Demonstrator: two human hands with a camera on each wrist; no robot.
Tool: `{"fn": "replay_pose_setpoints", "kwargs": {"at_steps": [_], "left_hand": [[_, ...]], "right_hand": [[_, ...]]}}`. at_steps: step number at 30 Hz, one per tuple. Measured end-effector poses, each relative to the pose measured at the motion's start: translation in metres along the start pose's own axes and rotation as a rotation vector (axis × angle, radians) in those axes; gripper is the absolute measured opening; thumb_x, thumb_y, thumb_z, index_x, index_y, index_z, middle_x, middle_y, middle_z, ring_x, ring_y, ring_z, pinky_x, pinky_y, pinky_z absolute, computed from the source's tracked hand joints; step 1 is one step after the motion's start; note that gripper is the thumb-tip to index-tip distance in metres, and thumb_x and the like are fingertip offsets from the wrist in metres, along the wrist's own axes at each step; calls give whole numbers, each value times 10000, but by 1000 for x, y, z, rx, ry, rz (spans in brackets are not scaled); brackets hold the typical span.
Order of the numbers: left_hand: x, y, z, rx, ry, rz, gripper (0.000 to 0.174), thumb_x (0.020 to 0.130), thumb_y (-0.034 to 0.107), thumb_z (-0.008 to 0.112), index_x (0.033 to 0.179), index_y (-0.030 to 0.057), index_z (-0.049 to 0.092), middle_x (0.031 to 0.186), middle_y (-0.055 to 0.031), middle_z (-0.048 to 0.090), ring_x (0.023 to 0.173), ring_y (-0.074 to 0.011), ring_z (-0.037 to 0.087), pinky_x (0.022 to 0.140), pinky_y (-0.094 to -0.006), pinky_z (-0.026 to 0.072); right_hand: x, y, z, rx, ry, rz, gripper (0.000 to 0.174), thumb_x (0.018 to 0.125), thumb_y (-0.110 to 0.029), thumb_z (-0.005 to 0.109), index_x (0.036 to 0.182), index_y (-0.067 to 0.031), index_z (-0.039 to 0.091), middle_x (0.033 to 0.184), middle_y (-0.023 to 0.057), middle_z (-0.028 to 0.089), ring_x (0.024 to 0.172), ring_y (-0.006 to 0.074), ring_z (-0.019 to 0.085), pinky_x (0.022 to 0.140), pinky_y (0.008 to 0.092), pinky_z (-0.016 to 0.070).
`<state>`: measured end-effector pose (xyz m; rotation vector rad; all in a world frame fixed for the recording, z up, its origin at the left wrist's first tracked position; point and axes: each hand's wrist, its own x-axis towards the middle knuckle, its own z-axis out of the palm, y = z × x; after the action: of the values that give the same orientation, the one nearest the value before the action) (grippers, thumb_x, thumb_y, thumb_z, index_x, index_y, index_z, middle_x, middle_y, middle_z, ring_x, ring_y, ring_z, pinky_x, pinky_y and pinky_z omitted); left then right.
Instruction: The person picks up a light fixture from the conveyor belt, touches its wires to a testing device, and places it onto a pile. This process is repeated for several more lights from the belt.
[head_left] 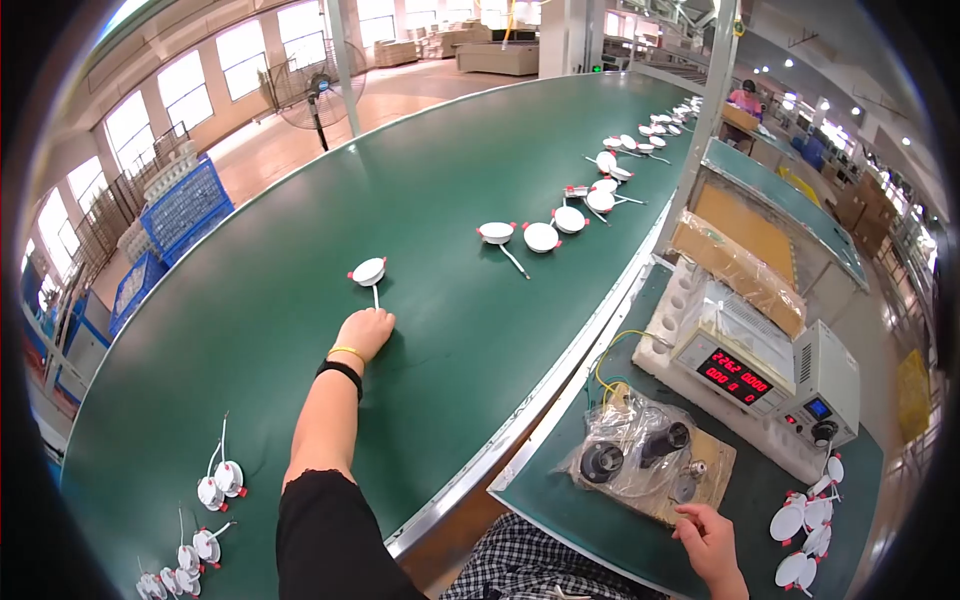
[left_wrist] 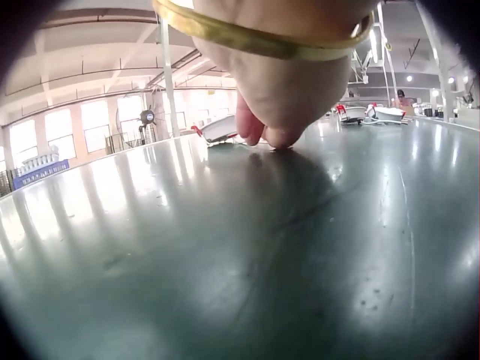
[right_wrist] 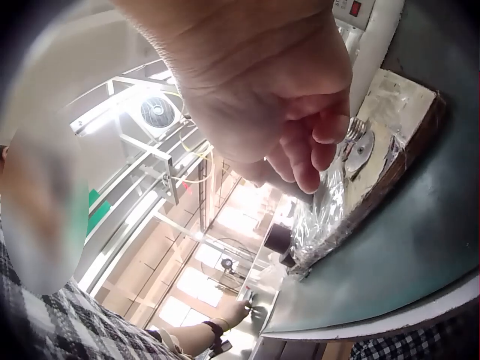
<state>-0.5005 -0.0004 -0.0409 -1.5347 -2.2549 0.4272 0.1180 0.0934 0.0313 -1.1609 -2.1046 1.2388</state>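
Observation:
On the green belt, the left hand (head_left: 365, 334) pinches the white cable of a round white lamp (head_left: 369, 271) with red clips; the lamp lies just beyond the fingers. In the left wrist view the fingertips of the left hand (left_wrist: 281, 105) touch the belt surface beside the lamp (left_wrist: 218, 129). The right hand (head_left: 712, 545) hangs with loosely curled fingers near the front edge of a board wrapped in plastic (head_left: 716, 466). Nothing shows in the right hand (right_wrist: 277, 112) in the right wrist view.
More white lamps (head_left: 541, 237) run along the belt's right side to the far end, and others (head_left: 229, 478) lie near left. A meter with red digits (head_left: 733, 375) and a grey unit (head_left: 826, 385) stand right, behind several lamps (head_left: 787, 521).

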Motion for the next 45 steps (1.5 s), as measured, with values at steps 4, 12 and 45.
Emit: {"fn": "replay_pose_setpoints", "kwargs": {"at_steps": [4, 12, 45], "left_hand": [[-18, 9, -34, -379, 390, -40, 82, 805, 60, 594, 881, 47, 566, 820, -100, 608, 770, -247, 625, 667, -354, 515], [-86, 110, -249, -1734, 89, -64, 86, 905, 50, 566, 929, -17, 614, 826, -29, 632, 767, -87, 621, 695, -232, 509], [-152, 402, -258, -2350, -758, 315, 396, 954, 126, 558, 1285, -51, 430, 1125, -91, 612, 983, -129, 619, 839, -268, 546]], "right_hand": [[10, -11, 8, -22, -51, 15, 203, 873, -89, 581, 1037, 22, 627, 722, 65, 644, 650, 111, 629, 606, 238, 479], [55, -76, 30, -113, -134, -669, 225, 894, -98, 565, 1098, -29, 632, 933, 130, 651, 849, 308, 587, 767, 399, 457], [-16, -5, -19, 342, 502, -88, 197, 962, -140, 541, 1050, 20, 616, 670, -7, 585, 538, 4, 470, 470, 183, 376]]}}
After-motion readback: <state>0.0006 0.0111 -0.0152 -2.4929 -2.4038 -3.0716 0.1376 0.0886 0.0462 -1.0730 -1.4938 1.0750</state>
